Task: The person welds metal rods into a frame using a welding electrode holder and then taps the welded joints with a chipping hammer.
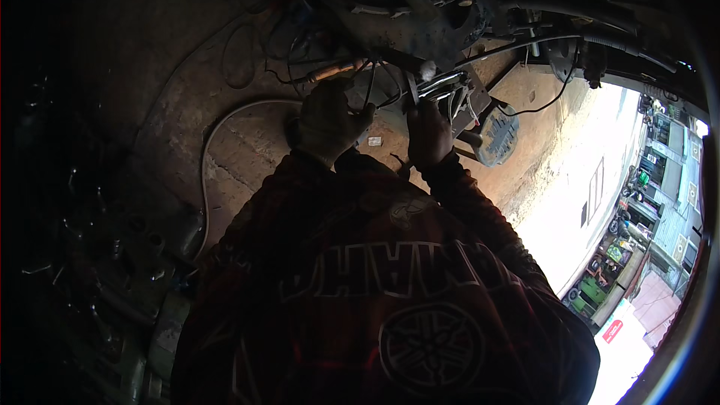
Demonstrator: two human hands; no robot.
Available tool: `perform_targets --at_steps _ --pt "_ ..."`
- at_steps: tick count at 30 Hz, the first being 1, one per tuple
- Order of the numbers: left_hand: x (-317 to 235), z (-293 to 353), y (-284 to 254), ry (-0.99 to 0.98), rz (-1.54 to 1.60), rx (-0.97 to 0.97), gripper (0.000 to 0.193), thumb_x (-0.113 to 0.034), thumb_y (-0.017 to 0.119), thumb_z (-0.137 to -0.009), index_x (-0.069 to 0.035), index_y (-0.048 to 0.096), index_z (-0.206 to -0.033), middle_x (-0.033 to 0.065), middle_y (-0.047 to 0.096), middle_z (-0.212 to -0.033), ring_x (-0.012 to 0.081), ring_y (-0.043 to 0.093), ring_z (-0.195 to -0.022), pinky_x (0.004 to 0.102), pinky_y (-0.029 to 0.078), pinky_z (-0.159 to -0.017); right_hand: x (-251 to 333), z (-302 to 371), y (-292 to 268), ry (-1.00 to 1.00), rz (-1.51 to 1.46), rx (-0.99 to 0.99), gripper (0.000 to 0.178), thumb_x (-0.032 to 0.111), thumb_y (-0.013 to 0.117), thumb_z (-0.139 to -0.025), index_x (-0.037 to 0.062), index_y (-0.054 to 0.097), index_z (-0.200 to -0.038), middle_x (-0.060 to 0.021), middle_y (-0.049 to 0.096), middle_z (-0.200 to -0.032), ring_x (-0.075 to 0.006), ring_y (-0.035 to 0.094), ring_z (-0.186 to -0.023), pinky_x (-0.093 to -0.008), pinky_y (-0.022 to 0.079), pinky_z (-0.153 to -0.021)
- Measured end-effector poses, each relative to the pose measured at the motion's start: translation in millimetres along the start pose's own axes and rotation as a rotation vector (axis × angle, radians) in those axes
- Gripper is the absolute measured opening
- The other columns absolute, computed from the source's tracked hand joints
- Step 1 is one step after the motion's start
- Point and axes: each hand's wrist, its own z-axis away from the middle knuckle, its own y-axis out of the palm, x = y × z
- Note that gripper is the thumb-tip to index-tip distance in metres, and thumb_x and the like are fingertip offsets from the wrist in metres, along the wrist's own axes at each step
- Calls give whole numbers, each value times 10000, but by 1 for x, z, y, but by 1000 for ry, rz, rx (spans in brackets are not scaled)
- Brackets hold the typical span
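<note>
"What's the right hand [431,133] doing?"

"It's pinching a flat strip [412,91] by wires [456,96], left of the floor's [251,146] sunlit edge."

"And the left hand [328,121]?"

"Curling; I can't tell on what."

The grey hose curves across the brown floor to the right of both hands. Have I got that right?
Not quite: the head view shows the grey hose curving across the brown floor to the left of both the left hand and right hand.
</note>
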Motion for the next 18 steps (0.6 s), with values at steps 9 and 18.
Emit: perform_targets --at_steps 9,18 --pt "2 1 2 34 -18 -29 504 -338 791 -673 -39 576 -1015 60 534 -819 220 578 -751 362 505 -676 -8 4 -1 -92 81 6 208 21 530 -777 49 563 -981 -152 515 -952 -312 601 -706 -389 517 -544" --pt "3 2 5 73 -18 -69 494 -320 794 -669 -41 575 -1012 54 541 -824 223 581 -757 367 503 -679 -10 -9 1 -107 248 149 162 52 536 -789 53 573 -948 -141 504 -924 -279 600 -713 -367 513 -521"
